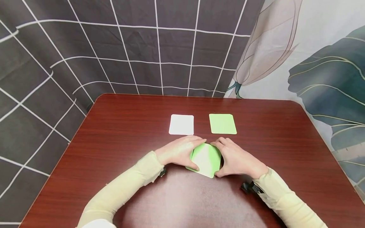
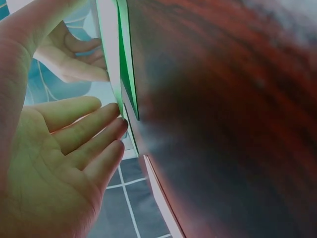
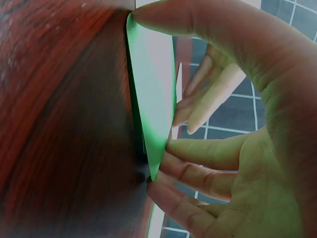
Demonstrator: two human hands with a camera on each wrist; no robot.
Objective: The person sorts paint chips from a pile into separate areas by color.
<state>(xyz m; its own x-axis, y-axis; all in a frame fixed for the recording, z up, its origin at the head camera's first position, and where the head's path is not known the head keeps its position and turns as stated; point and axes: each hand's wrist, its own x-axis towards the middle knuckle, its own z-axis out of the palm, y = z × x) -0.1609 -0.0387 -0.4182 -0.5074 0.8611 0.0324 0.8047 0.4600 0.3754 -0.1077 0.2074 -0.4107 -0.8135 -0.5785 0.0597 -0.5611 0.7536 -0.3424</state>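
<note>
A light-green square card (image 1: 206, 160), its surface whitened by glare, lies between both hands near the middle of the table. My right hand (image 1: 239, 159) holds its right side, thumb at the near corner and fingers at the far corner. In the right wrist view this card (image 3: 154, 84) tilts up off the tabletop. A second green card (image 2: 130, 69) shows beneath it in the left wrist view, with a narrow gap between the two. My left hand (image 1: 181, 151) spans the left side, thumb on the near edge and fingertips at the far edge.
Farther back on the brown wooden table (image 1: 137, 126) lie a white square card (image 1: 181, 124) and another green card (image 1: 222, 123), side by side. Behind the table hang a dark grid-patterned curtain (image 1: 176, 47) and a leaf-print cloth (image 1: 322, 79).
</note>
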